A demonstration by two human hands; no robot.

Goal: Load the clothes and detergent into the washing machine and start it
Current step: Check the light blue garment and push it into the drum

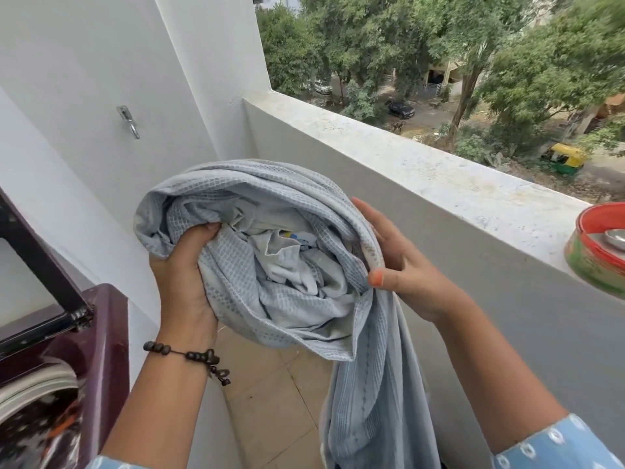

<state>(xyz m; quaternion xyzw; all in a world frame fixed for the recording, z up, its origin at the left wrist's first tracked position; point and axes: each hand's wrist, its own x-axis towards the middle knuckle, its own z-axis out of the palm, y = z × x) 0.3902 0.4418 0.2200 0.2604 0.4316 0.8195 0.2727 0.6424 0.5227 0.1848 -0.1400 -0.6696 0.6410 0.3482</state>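
Grey waffle towel bundle (270, 252) is held up between both hands, w/ a tail hanging down on the right. Left hand (184, 275) grips its left edge; right hand (395, 265) holds the right rim, thumb over it. Washer drum opening (37, 411) lies down-left (clothes probably inside, blurred), nearer the left hand.

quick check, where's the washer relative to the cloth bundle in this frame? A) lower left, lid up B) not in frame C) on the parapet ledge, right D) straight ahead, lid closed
A: the maroon washing machine sits at lower left with its lid raised and the drum visible, while the left hand and right hand hold the pale blue waffle-weave cloth bundle to its right.
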